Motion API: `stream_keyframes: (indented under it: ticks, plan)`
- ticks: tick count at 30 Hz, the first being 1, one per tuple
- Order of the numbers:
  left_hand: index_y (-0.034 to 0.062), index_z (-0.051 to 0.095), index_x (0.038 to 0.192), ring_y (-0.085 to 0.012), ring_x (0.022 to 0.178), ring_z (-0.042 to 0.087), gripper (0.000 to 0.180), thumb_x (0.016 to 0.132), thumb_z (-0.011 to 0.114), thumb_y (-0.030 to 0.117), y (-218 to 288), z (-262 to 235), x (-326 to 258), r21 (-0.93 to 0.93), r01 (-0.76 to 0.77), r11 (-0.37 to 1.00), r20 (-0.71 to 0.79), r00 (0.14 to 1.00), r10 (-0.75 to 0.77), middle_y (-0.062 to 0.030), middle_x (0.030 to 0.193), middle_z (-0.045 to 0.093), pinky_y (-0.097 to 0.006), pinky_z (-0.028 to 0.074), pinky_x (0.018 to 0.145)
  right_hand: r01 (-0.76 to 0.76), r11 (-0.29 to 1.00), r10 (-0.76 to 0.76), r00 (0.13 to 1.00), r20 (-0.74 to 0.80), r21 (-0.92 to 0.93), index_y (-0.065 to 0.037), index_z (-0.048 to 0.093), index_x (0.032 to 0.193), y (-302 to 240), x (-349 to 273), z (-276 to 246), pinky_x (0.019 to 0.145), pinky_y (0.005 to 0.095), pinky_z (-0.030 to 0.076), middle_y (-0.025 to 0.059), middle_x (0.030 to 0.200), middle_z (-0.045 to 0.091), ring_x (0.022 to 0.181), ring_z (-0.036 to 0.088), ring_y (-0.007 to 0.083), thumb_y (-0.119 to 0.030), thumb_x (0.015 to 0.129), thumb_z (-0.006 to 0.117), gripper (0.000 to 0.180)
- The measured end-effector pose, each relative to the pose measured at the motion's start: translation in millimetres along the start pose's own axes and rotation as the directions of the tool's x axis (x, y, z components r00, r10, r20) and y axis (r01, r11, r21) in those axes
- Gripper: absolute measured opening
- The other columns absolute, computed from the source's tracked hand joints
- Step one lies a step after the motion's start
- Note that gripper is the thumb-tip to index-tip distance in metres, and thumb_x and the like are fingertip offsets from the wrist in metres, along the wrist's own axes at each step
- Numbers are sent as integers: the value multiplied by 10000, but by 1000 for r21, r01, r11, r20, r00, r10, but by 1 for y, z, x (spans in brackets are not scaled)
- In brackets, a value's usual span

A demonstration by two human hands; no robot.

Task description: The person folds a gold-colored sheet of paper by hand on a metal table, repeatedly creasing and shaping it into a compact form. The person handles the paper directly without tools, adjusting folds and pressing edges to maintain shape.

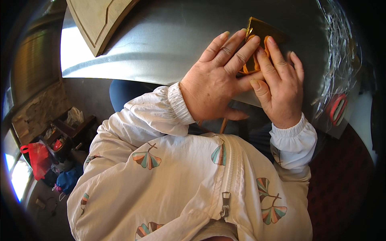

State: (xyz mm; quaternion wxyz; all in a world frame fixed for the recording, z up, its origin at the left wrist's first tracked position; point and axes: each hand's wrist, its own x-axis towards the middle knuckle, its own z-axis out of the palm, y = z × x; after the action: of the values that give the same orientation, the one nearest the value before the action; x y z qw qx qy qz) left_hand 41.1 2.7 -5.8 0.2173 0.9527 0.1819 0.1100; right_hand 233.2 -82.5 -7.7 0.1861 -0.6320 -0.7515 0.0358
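A shiny gold sheet, seemingly folded (266, 29), lies on the metal tabletop at the upper right. An orange piece with curved edges (250, 65) shows on it between my hands, mostly covered by fingers. My left hand (213, 76) is open, its fingers spread over the left edge of the sheet and the orange piece. From the right, my right hand (281, 88) rests open, fingertips on the orange piece and the gold sheet. Its thumb lies close against the left hand. What is under the fingers is hidden.
A wooden board (96, 20) lies at the table's upper left. Tangled silvery strips (333, 48) hang along the right side, with a red-rimmed oval thing (337, 109) below them. On the floor at left are a red plastic bag (37, 158) and a blue bundle (69, 180).
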Motion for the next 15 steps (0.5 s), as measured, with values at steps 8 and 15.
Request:
stream_keyframes:
  ticks: [8, 15]
  plan:
    - [108, 549, 1391, -205, 1431, 385, 769, 715, 716, 434, 9, 1, -25, 182, -32, 983, -1, 999, 32, -62, 1496, 480, -454, 162, 1213, 4, 999, -4, 1000, -8, -36, -91, 621, 1313, -1, 0, 1, 1070, 484, 355, 108, 1466, 496, 920, 631, 238, -482, 944, 558, 541]
    - [88, 574, 1364, -190, 1404, 433, 607, 789, 651, 265, 20, 3, -29, 132, 75, 988, -47, 997, -69, -58, 1476, 509, -416, 183, 1208, -24, 999, 24, 1000, 7, -47, -100, 615, 1324, -3, 1, -2, 1066, 487, 356, 95, 1469, 494, 900, 623, 226, -427, 931, 600, 511]
